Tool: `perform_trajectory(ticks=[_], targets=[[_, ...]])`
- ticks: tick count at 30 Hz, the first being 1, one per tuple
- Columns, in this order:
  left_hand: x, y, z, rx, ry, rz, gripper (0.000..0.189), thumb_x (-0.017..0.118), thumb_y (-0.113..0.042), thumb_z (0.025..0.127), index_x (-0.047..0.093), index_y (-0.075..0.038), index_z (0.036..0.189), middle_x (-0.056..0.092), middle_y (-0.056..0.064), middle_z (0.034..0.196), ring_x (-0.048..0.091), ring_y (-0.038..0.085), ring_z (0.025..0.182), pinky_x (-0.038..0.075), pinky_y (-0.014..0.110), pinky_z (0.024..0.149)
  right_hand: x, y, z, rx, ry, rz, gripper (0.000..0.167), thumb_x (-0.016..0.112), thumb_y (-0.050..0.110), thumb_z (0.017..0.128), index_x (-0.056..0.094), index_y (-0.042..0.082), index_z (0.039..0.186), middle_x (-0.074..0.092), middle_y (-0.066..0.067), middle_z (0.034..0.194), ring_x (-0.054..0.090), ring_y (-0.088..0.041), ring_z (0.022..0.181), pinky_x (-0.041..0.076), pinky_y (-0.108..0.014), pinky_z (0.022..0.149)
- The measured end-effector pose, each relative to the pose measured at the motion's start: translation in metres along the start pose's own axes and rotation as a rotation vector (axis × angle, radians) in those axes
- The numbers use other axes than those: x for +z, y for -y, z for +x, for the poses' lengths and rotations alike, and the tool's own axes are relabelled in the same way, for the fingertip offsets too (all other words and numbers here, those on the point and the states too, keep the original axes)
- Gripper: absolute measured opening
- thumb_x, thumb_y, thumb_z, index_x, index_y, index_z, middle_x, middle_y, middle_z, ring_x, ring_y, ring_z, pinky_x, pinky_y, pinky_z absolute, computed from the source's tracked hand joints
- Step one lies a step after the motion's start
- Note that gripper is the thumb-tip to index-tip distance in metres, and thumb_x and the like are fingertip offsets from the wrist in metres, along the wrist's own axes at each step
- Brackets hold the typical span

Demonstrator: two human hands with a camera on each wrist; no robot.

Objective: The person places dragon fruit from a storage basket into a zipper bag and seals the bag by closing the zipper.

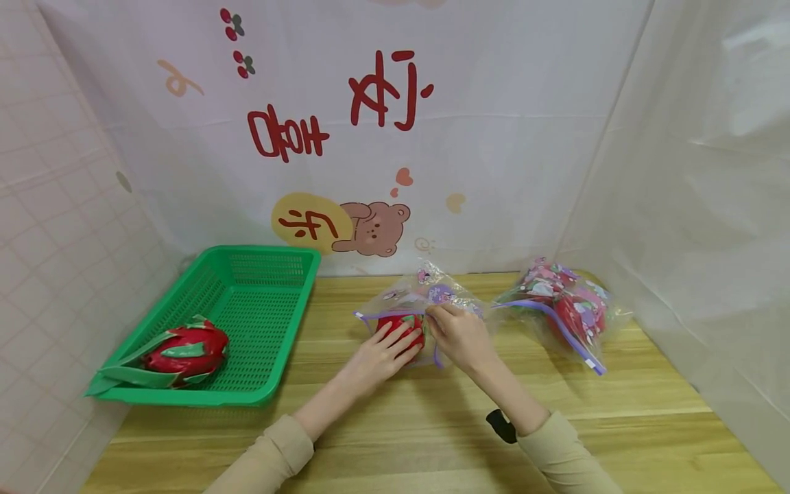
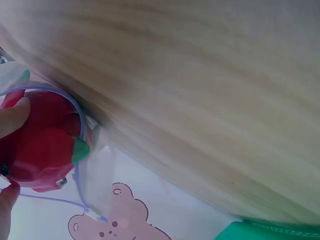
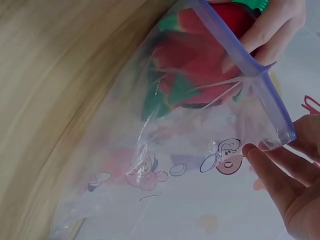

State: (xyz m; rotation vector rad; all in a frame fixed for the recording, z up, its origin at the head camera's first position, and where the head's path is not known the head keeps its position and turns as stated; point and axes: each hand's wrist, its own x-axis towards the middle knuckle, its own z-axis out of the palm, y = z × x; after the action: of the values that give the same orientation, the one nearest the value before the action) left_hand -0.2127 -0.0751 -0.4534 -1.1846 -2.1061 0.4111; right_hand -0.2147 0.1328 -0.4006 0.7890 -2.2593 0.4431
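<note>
A red dragon fruit (image 1: 389,320) with green scale tips sits partly inside a clear zip bag (image 1: 401,291) with a purple zip strip and cartoon prints. My left hand (image 1: 378,358) grips the fruit at the bag's mouth; in the left wrist view, fingers (image 2: 12,119) lie on the red skin from two sides. With thumb and fingers, my right hand (image 1: 464,337) pinches the mouth's right edge beside the purple strip (image 3: 280,110). Through the clear film, the right wrist view shows the fruit's inner end (image 3: 182,60).
At the left a green plastic basket (image 1: 290,315) holds another dragon fruit (image 1: 194,350) with long green leaves hanging over the rim. A second zip bag (image 1: 555,302) with red fruit inside lies at the right. Behind the wooden table (image 1: 395,439) stands a printed backdrop (image 1: 494,137).
</note>
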Motion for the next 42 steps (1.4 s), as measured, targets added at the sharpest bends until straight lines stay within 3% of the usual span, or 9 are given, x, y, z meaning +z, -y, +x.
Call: perform_trajectory(ticks=[9, 15, 20, 23, 27, 31, 35, 38, 42], targets=[[0.004, 0.009, 0.005, 0.074, 0.027, -0.018, 0.051, 0.072, -0.016, 0.079, 0.058, -0.023, 0.128, 0.054, -0.005, 0.139, 0.047, 0.017, 0.132, 0.041, 0.036, 0.108, 0.000, -0.003, -0.001, -0.061, -0.031, 0.047, 0.011, 0.066, -0.002, 0.081, 0.072, 0.000, 0.091, 0.073, -0.008, 0.078, 0.068, -0.017, 0.062, 0.053, -0.023, 0.053], [0.004, -0.002, 0.008, 0.036, 0.023, 0.127, 0.031, 0.064, -0.023, 0.087, 0.063, -0.031, 0.117, 0.056, -0.002, 0.134, 0.051, 0.021, 0.125, 0.048, 0.040, 0.095, 0.002, -0.004, 0.000, -0.074, -0.047, 0.086, 0.011, 0.068, -0.003, 0.081, 0.071, -0.001, 0.092, 0.073, -0.009, 0.080, 0.067, -0.017, 0.061, 0.052, -0.022, 0.053], [-0.005, -0.014, 0.011, -0.019, 0.118, 0.176, 0.032, 0.064, -0.029, 0.088, 0.061, -0.036, 0.119, 0.057, 0.001, 0.134, 0.051, 0.025, 0.124, 0.049, 0.042, 0.089, 0.003, -0.004, 0.003, -0.088, -0.069, 0.118, 0.012, 0.069, -0.002, 0.081, 0.071, 0.001, 0.093, 0.073, -0.008, 0.084, 0.069, -0.018, 0.066, 0.054, -0.026, 0.056], [-0.012, -0.017, 0.012, -0.070, 0.178, 0.152, 0.037, 0.066, -0.031, 0.085, 0.060, -0.038, 0.122, 0.056, 0.003, 0.135, 0.051, 0.027, 0.124, 0.048, 0.043, 0.088, 0.003, -0.003, 0.004, -0.078, -0.054, 0.129, 0.014, 0.068, -0.001, 0.082, 0.071, 0.002, 0.094, 0.074, -0.009, 0.088, 0.071, -0.021, 0.075, 0.057, -0.029, 0.064], [-0.015, -0.017, 0.013, -0.140, 0.167, 0.100, 0.047, 0.078, -0.034, 0.072, 0.061, -0.033, 0.116, 0.058, 0.003, 0.131, 0.051, 0.025, 0.120, 0.047, 0.041, 0.086, 0.005, 0.000, 0.000, -0.034, 0.040, 0.089, 0.024, 0.072, 0.003, 0.080, 0.070, 0.003, 0.103, 0.072, -0.012, 0.102, 0.071, -0.026, 0.089, 0.058, -0.033, 0.073], [-0.015, -0.017, 0.014, -0.156, 0.120, 0.065, 0.053, 0.084, -0.035, 0.062, 0.062, -0.029, 0.110, 0.058, 0.000, 0.127, 0.050, 0.022, 0.116, 0.046, 0.037, 0.088, 0.004, 0.003, -0.005, 0.008, 0.165, 0.014, 0.039, 0.073, 0.003, 0.076, 0.066, 0.006, 0.115, 0.068, -0.015, 0.114, 0.067, -0.020, 0.067, 0.055, -0.025, 0.057], [-0.010, -0.017, 0.016, -0.119, 0.103, 0.040, 0.041, 0.079, -0.027, 0.071, 0.065, -0.027, 0.110, 0.059, -0.002, 0.127, 0.052, 0.020, 0.122, 0.046, 0.036, 0.098, 0.003, 0.003, -0.005, -0.003, 0.171, 0.025, 0.041, 0.065, -0.009, 0.073, 0.067, 0.005, 0.112, 0.070, -0.015, 0.108, 0.056, -0.013, 0.054, 0.043, -0.018, 0.048], [-0.007, -0.016, 0.017, -0.094, 0.106, 0.005, 0.036, 0.073, -0.020, 0.078, 0.064, -0.025, 0.112, 0.058, -0.002, 0.130, 0.050, 0.020, 0.128, 0.044, 0.036, 0.104, 0.001, 0.000, -0.003, -0.027, 0.117, 0.068, 0.039, 0.061, -0.015, 0.072, 0.068, 0.003, 0.106, 0.072, -0.014, 0.102, 0.065, -0.020, 0.063, 0.049, -0.023, 0.052], [-0.005, -0.012, 0.015, -0.098, 0.102, -0.066, 0.044, 0.072, -0.013, 0.079, 0.060, -0.019, 0.122, 0.054, 0.005, 0.136, 0.049, 0.022, 0.131, 0.043, 0.035, 0.106, -0.003, -0.005, 0.000, -0.025, 0.100, 0.097, 0.036, 0.060, -0.016, 0.074, 0.068, 0.001, 0.106, 0.072, -0.016, 0.102, 0.071, -0.029, 0.081, 0.057, -0.032, 0.064]])
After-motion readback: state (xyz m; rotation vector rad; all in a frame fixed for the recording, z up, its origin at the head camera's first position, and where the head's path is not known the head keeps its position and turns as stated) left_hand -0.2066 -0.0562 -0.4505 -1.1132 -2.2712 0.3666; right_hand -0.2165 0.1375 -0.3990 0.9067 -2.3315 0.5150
